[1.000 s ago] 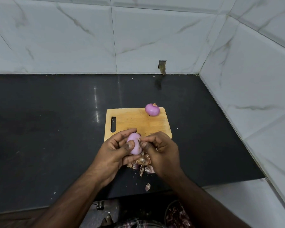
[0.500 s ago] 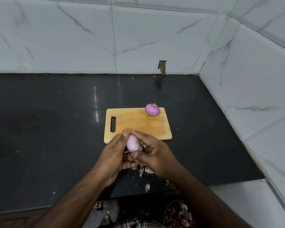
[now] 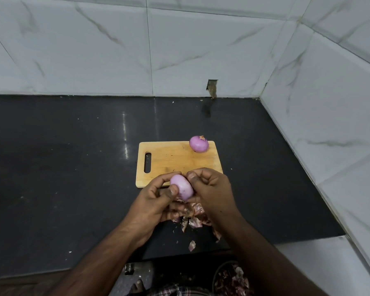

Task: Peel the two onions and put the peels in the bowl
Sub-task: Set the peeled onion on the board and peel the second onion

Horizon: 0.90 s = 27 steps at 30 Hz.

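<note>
A pale purple onion (image 3: 182, 187) is held between both hands just in front of the wooden cutting board (image 3: 171, 161). My left hand (image 3: 154, 201) cups it from the left, thumb on its skin. My right hand (image 3: 212, 191) grips its right side, with the fingertips at its top. A second peeled onion (image 3: 198, 143) rests on the board's far right corner. Loose peels (image 3: 192, 216) lie on the black counter under my hands. A bowl (image 3: 229, 278) with peels in it shows below the counter edge, partly hidden by my right arm.
The black counter (image 3: 73, 167) ends at white tiled walls behind and to the right. One stray peel (image 3: 192, 245) lies near the front edge. A foot and a grey floor object (image 3: 137, 276) are visible below the counter.
The onion has been turned in my hands. My right hand's fingers shifted from the onion's front to its top right side. The other onion has stayed in place.
</note>
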{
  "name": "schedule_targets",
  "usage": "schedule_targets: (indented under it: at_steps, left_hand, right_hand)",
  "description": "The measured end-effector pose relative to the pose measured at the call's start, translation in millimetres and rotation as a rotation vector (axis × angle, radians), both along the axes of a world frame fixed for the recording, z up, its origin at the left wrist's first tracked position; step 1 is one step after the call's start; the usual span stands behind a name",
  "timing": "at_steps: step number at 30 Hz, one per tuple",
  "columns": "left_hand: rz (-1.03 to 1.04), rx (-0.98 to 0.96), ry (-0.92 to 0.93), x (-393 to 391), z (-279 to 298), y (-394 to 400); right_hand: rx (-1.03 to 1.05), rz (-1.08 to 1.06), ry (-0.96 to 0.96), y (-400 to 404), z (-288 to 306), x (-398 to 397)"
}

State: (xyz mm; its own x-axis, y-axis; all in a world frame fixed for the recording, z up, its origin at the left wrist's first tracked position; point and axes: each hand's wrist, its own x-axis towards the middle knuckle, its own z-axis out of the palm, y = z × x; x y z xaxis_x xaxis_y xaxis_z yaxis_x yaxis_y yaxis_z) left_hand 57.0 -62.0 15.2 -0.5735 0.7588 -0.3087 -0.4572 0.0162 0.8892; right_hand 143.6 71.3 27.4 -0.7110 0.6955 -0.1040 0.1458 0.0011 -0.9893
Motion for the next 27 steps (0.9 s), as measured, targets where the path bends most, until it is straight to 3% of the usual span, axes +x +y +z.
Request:
schedule_targets:
  at_steps: [2, 5, 11, 15, 20, 27]
  left_hand:
    - [0.031, -0.025, -0.002, -1, 0, 3]
    - [0.042, -0.070, 0.036, -4, 2, 4]
    - [-0.048, -0.076, 0.026, -6, 1, -2]
    - [-0.073, -0.053, -0.040, -1, 0, -3]
    - [-0.077, 0.011, -0.053, 7, 6, 5]
    - [-0.088, 0.064, -0.064, 5, 12, -1]
  right_hand:
    - [-0.058, 0.085, -0.004, 0, 3, 2]
    - [0.077, 0.221, -0.060, -3, -1, 5]
    - [-0.033, 0.058, -0.056, -6, -1, 3]
    - [0.102, -0.075, -0.078, 2, 0, -3]
    - [0.289, -0.005, -0.056, -10, 18, -20]
    - [0.290, -0.202, -0.078, 6, 16, -30]
